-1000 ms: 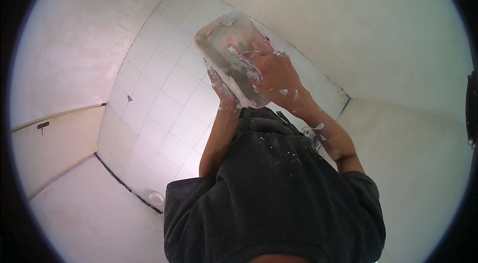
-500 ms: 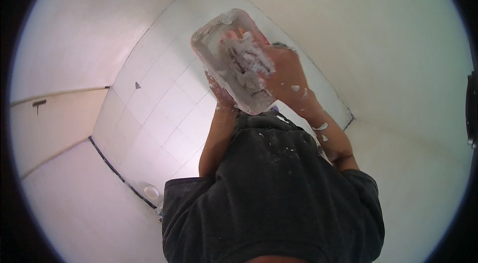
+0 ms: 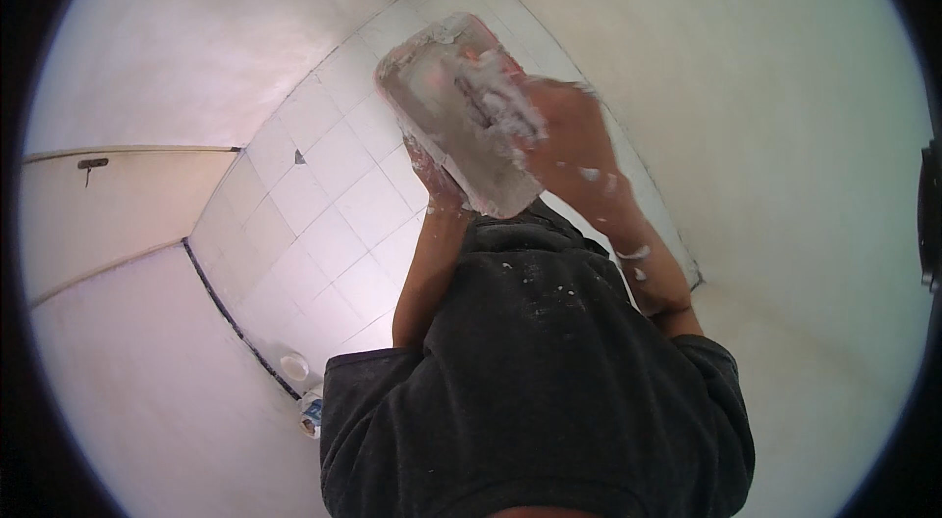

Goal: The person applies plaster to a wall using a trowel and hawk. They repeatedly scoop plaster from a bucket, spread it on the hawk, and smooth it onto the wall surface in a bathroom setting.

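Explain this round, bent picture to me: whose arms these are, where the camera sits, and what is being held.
There is no machine here: a person wears a wide fisheye camera on the head, looking down, so straight edges bend. The arms rising from the dark shirt are the person's own. The left hand supports a flat rectangular board from beneath; the right hand, smeared with white paste, grips a tool pressed on it, blurred. Below lies a white tiled floor, with a small white cup and a small container.
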A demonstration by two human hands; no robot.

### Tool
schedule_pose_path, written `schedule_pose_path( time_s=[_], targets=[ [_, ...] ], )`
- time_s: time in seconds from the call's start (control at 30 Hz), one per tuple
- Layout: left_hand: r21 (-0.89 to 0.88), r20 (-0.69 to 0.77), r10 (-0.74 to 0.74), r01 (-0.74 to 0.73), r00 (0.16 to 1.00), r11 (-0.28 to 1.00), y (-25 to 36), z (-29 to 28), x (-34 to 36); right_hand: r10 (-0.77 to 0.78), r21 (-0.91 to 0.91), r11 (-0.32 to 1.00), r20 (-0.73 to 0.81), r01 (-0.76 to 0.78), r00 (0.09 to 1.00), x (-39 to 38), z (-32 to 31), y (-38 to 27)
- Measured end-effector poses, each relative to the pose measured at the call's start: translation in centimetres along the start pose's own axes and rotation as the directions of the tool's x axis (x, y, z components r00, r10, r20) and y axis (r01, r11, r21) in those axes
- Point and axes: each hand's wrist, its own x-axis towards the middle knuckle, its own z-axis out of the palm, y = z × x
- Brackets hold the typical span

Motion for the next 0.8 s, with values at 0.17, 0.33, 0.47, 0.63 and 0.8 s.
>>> schedule_pose_path(
  time_s=[0.17, 0.33, 0.47, 0.63, 0.8],
  targets=[
    [0.211, -0.079, 0.108, -0.089, 0.991, 0.973, -4.9, -2.3, 3.2, -0.026, -0.005, 1.0, 0.123, 0.027, 0.992, 2.9, -2.6, 4.1],
    [0.108, -0.015, 0.079, -0.077, 0.997, 0.991, -7.2, 0.4, 6.1, -0.099, -0.102, 0.988, 0.146, 0.115, 0.984, 5.1, -3.8, 8.6],
    [-0.195, -0.019, -0.033, 0.029, 0.999, 0.98, -10.7, 0.2, 8.3, -0.165, -0.021, 0.986, 0.105, 0.168, 0.981, 6.0, -4.6, 11.5],
    [-0.183, -0.055, 0.011, -0.021, 0.998, 0.983, -12.9, -0.2, 9.3, -0.023, 0.029, 0.999, 0.32, 0.014, 0.947, 8.4, -8.4, 15.6],
    [0.053, -0.03, 0.076, -0.074, 0.997, 0.996, -12.7, 1.5, 10.1, -0.16, -0.102, 0.98, 0.1, 0.17, 0.982, 6.8, -3.4, 16.8]
  ],
)
